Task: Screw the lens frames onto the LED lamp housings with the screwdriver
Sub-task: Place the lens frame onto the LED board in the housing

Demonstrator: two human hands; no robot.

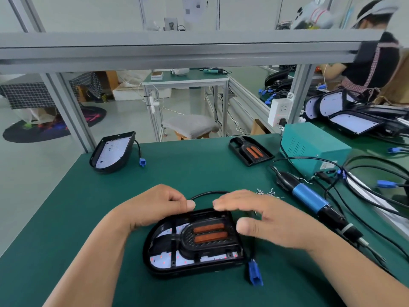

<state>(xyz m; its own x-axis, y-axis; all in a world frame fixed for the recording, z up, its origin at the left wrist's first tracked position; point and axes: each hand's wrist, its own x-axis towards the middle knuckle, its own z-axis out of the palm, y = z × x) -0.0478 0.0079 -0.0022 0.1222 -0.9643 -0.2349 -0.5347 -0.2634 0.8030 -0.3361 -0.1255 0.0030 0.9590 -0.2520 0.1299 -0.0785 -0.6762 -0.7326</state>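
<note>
From the head view, a black D-shaped plastic LED lamp housing [192,263] with a white LED board lies on the green-matted bench [199,171], near its front edge. A black plastic lens frame [207,236] with two orange strips sits inside it. The left hand [155,207] has its fingers curled at the housing's far rim; whether they grip it cannot be told. The right hand [265,220], blurred, has its fingers straight and spread over the far right corner, holding nothing. To the right, the blue and black electric screwdriver [309,198] lies on the bench, with a small heap of silver screws [268,192] beside its tip. A second black housing [112,151] and a spare lens frame [250,151] lie farther back.
</note>
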